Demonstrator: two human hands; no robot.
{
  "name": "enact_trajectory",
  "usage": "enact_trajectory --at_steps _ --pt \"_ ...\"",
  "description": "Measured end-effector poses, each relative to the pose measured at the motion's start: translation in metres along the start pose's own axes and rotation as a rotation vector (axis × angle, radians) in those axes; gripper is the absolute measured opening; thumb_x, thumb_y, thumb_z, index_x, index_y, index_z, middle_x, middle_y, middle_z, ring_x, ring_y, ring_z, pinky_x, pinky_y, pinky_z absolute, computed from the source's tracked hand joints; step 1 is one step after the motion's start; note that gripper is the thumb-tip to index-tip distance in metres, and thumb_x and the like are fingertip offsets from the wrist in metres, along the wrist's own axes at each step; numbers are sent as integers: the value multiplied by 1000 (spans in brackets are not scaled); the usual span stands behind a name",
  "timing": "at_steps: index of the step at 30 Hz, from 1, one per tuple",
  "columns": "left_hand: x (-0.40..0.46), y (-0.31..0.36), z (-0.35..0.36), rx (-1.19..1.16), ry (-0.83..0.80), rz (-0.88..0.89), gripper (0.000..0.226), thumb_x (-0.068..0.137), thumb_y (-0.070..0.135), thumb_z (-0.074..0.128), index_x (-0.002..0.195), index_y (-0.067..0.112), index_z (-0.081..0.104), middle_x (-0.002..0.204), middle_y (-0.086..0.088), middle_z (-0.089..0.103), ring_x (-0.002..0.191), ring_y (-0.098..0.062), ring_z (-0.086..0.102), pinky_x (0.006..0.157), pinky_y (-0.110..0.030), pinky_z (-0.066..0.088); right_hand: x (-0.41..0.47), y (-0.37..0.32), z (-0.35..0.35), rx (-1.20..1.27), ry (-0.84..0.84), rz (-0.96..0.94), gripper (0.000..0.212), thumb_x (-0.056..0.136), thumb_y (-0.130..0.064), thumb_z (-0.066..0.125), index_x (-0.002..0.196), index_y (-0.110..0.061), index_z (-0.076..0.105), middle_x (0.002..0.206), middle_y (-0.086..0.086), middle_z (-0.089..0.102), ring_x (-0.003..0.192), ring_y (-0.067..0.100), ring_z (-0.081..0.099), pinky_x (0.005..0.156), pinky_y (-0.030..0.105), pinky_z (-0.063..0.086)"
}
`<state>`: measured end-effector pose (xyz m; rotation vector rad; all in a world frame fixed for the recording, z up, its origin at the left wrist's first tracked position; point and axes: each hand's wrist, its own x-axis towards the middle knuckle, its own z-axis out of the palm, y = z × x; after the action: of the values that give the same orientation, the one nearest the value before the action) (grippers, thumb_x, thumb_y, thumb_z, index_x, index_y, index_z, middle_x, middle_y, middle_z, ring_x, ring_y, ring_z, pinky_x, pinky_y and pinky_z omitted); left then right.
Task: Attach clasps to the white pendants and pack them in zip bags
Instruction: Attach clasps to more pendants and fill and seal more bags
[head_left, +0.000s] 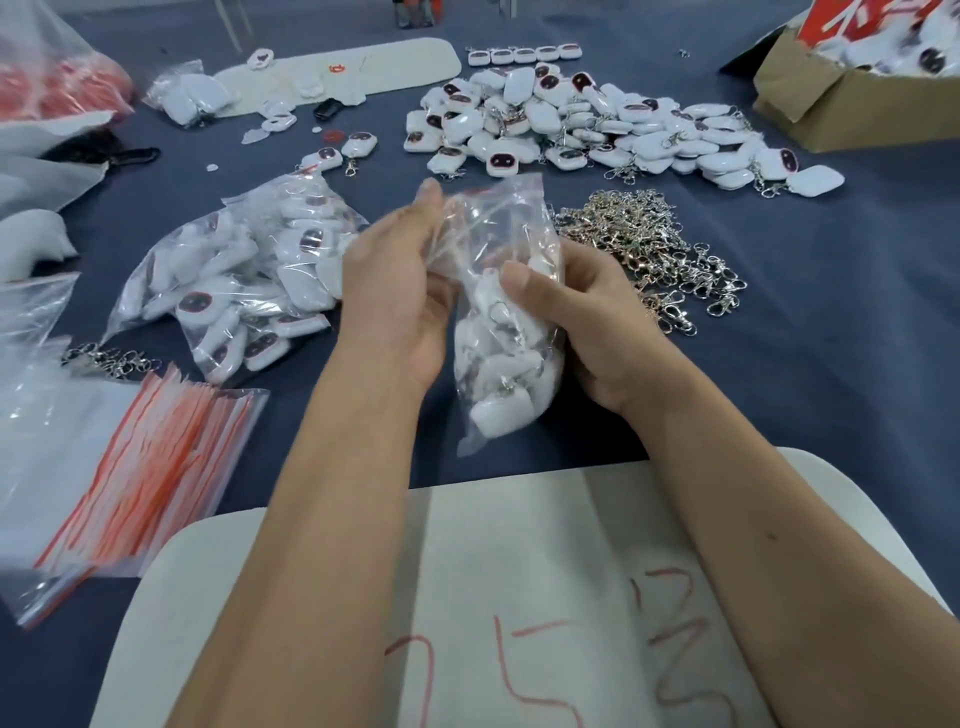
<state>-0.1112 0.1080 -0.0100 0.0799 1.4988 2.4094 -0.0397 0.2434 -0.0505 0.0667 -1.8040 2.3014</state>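
A clear zip bag (506, 364) filled with several white pendants stands upright between my hands, above the near table edge. My left hand (400, 291) grips its upper left side, fingers curled round the plastic near the mouth. My right hand (582, 312) holds the bag's right side, thumb pressed on its front. A heap of white pendants (597, 130) with dark faces and clasps lies behind. A pile of loose metal clasps (649, 244) sits to the right of the bag.
A larger filled bag of pendants (234, 280) lies at the left. A stack of red-striped empty zip bags (130, 467) is at the near left. A cardboard box (852, 98) stands at the far right. White foam board (467, 597) with red writing lies under my forearms.
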Motion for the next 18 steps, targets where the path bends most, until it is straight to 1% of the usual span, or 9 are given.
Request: enact_trajectory --at_steps 2,5,6,8,9,11,14,16,18 --pt "1 -13 -7 -55 26 -152 46 103 47 54 102 6 72 100 -12 76 98 -30 73 101 -53 55 1 4 4 -98 136 -21 31 86 -23 80 101 2 69 95 18 75 84 29 72 80 52 61" --pt "-1 -18 -11 -57 -129 -252 71 99 66 47 109 1 75 113 -23 74 108 -40 72 96 -55 57 4 4 8 -339 319 -75 51 83 -43 82 98 3 65 94 18 75 83 36 73 80 53 62" --pt "-2 -19 -10 -6 -180 -235 68 99 62 52 110 0 75 114 -24 74 106 -41 72 93 -54 58 4 3 8 -377 337 -78 62 85 -53 76 96 6 62 88 17 72 77 36 70 73 49 61" --pt "-5 -22 -5 145 -171 -161 45 98 40 66 112 -2 72 105 -21 73 94 -36 71 88 -50 59 4 1 7 -358 342 -74 76 95 -62 58 90 14 51 70 12 58 57 25 55 53 38 50" --pt "-5 -23 -5 200 -127 -113 37 97 29 70 112 -4 70 97 -18 73 87 -32 70 82 -45 59 4 2 6 -322 357 -61 75 100 -60 53 89 14 49 65 9 52 51 20 50 47 33 46" --pt "-4 -24 -9 231 -100 -70 26 94 21 72 105 -2 72 85 -11 73 77 -24 69 71 -35 61 6 4 4 -279 427 -43 60 104 -49 55 85 8 55 62 1 50 48 11 48 44 29 44" --pt "0 -19 -18 239 -145 -100 15 94 21 71 96 6 74 84 -7 74 76 -21 71 70 -32 60 6 7 2 -255 498 -61 27 101 -30 66 82 -12 71 67 -4 61 56 6 55 47 26 50" --pt "4 -17 -25 282 -179 -118 20 97 27 68 85 15 77 84 -5 74 77 -20 70 72 -33 59 7 6 -1 -212 502 -47 15 98 -23 70 85 -17 75 73 -2 67 60 7 61 46 24 52" --pt "5 -18 -27 337 -184 -91 36 101 35 62 72 22 78 83 -2 75 79 -21 69 76 -36 56 8 5 -5 -165 508 -30 13 98 -17 70 85 -17 74 73 -2 70 62 10 64 48 25 53"
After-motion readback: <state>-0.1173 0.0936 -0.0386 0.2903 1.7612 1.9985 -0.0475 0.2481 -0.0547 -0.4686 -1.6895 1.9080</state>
